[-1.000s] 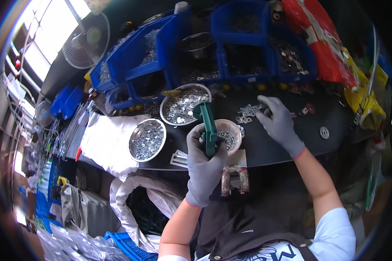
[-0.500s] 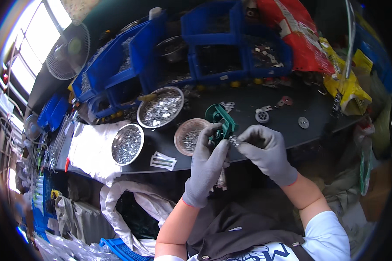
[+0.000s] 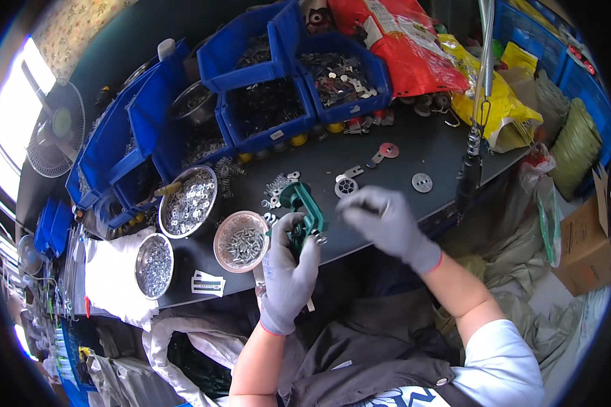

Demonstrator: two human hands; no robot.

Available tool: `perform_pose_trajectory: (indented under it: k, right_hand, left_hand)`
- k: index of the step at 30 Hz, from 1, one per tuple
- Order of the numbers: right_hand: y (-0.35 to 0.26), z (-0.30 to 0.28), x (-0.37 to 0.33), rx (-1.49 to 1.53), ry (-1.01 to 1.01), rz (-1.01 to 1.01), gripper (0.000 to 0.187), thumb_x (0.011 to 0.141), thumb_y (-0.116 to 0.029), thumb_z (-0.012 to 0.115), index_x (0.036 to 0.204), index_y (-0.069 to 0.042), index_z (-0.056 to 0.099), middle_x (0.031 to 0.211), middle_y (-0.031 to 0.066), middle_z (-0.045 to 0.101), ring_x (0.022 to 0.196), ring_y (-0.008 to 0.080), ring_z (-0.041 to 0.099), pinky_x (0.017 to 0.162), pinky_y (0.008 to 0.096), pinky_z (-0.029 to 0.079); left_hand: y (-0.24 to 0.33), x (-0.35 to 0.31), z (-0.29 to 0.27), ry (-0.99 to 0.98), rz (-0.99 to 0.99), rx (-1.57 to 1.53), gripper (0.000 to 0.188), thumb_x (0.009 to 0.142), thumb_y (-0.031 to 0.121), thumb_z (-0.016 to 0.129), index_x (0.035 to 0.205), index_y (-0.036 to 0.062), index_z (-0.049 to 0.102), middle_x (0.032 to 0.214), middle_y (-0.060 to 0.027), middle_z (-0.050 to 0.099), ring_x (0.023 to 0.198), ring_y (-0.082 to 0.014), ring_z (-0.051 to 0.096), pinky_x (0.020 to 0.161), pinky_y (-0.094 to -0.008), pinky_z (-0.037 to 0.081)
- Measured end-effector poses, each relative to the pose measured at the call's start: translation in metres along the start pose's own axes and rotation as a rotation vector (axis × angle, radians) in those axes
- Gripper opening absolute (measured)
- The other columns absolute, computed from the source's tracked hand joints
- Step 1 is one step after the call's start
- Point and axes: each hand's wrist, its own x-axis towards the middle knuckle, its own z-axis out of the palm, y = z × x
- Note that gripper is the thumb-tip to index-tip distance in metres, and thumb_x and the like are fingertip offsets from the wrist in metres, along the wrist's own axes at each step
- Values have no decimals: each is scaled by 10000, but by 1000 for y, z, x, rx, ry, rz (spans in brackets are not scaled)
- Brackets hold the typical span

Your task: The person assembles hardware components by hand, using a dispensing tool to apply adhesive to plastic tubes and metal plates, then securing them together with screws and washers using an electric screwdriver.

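Observation:
A green clamp-shaped part (image 3: 311,207) is gripped in my gloved left hand (image 3: 288,275), with fingers and thumb wrapped round its lower half. Small shiny metal hardware (image 3: 320,239) shows at the part's lower end, beside my thumb. My gloved right hand (image 3: 387,227) hovers to the right of the green part, apart from it. Its fingers are curled and smeared by motion, so whether they hold anything is hidden. Nearest my left hand stands a pinkish bowl (image 3: 217,239) of small screws. Loose metal pieces (image 3: 276,186) lie just behind the green part.
Metal bowls of small parts (image 3: 214,203) (image 3: 138,275) stand at left. Blue bins (image 3: 265,139) line the back. A power screwdriver (image 3: 469,173) hangs at right on a coiled cord. A grey wheel (image 3: 347,188), a red disc (image 3: 388,150) and a round plate (image 3: 422,182) lie on the dark table.
My right hand has drawn away from the green part, where it was pinching small metal hardware. My left hand still holds the part. The whole view has swung rightward.

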Motion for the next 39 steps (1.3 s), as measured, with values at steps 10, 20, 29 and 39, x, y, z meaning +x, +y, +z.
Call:
perform_pose_trajectory:
  k: [10,20,29,39]
  right_hand:
    - [107,-73,94,-881,112,49,245,783,-177,646,1011,-88,670,1006,115,628,934,302,625,816,410,499]
    - [100,-77,164,-1495,-296,-79,285,818,-78,550,1078,-133,653,1127,122,592,1001,294,613,864,432,489]
    - [54,-86,138,-939,-351,85,269,717,-201,746,950,-74,700,923,122,646,908,243,649,799,373,507]
    - [-108,-17,24,-664,-389,-470,320,657,-152,795,954,-87,698,869,109,658,846,281,659,775,368,528]
  left_hand:
    - [0,10,11,50,99,-145,314,942,48,479,1252,28,433,833,13,486,644,-14,426,540,-167,361]
    - [-19,14,19,31,215,192,393,795,45,631,1172,-2,532,1021,-119,626,886,-153,617,813,-286,491]
    - [-30,22,17,101,257,-16,353,845,76,618,1176,-2,526,991,-135,624,841,-155,626,774,-279,492]
    - [6,26,13,37,-113,-557,264,975,169,513,1213,68,462,695,28,489,507,-32,426,450,-184,330]
